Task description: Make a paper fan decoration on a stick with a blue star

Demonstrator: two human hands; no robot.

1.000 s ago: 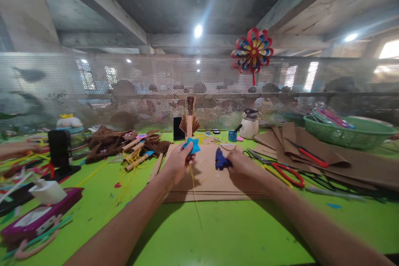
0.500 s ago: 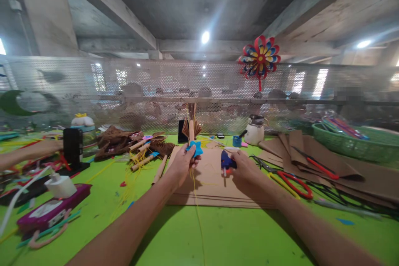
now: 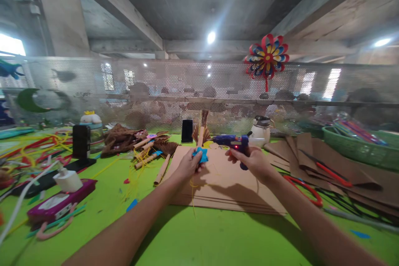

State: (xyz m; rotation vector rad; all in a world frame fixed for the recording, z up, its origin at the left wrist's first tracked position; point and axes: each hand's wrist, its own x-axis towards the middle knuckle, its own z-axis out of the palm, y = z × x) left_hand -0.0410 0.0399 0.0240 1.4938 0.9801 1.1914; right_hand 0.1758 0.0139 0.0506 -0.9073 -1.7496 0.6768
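Observation:
My left hand is closed around the lower end of a rolled brown paper tube, which points away from me. A blue star-shaped paper piece shows at the thumb, and a pleated brown paper fan sits near the tube's far end. In my right hand is a dark blue glue gun with a red light on. Its nozzle points left, close to the tube; whether they touch I cannot tell. Both hands are above stacked brown cardboard sheets.
On the left lie more paper tubes, yellow strings, a phone on a stand and a purple power strip. To the right are folded brown paper, red-handled scissors and a green basket. A white jug stands behind.
The glue gun has risen and turned from pointing down to pointing left toward the tube. The view has shifted slightly left. Another person's forearm at the far left has gone from view.

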